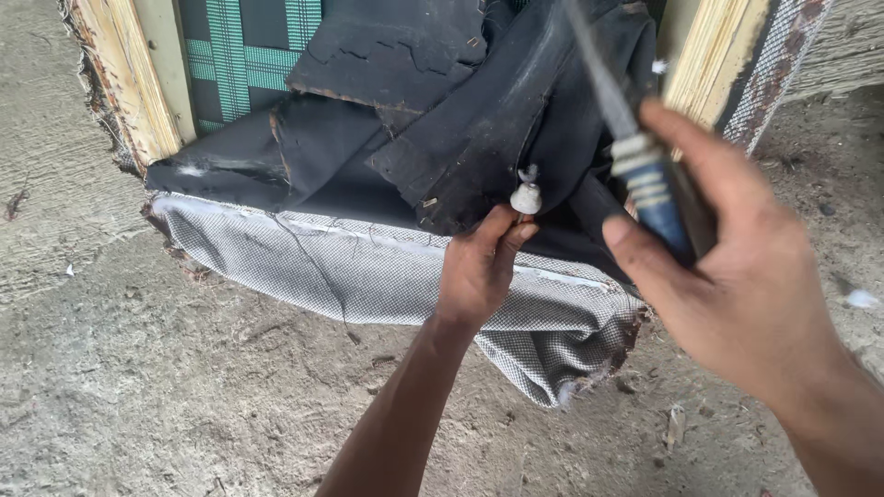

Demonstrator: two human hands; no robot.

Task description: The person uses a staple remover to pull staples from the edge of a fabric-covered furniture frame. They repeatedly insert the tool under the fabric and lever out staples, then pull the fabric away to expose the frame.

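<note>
- Knife [645, 175] sits in your right hand [737, 285], right of centre in the frame; that grip is clenched round the dark blue handle with its pale bands.
- Blade runs up and to the left from the handle towards the top edge, so the long axis leans steeply; it looks blurred, so you cannot judge the edge.
- Handling, as a judgement: the knife should be light and rigid, best held at the handle.
- Left hand [483, 267], at centre, pinches a small pale button-like piece [527, 197] at the edge of the black fabric [479, 120].
- Black fabric looks limp and cracked, likely to tear; the checked grey cloth [368, 267] below hangs soft over the concrete floor [138, 387].
- Wooden frame [129, 83] borders it at upper left.
</note>
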